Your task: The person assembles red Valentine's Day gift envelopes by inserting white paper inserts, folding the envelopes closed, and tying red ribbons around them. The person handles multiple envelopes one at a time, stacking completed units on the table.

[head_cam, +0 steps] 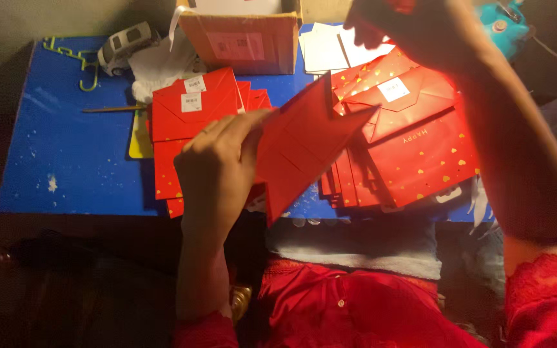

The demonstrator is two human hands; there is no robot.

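Pinched between your left hand [217,161] thumb and fingers is a flat red folded paper bag [304,138], tilted up over the blue table [66,148]. Your right hand [381,22] is raised high at the top edge, blurred; whether its grip is closed on anything, I cannot tell. That one-sided pinch could let the bag slip onto the fanned stack of red gift bags with gold hearts [420,154] and knock it askew. White rectangular stickers sit on the left red bag pile [191,103], and a brown cardboard box [243,38] behind carries a pale label.
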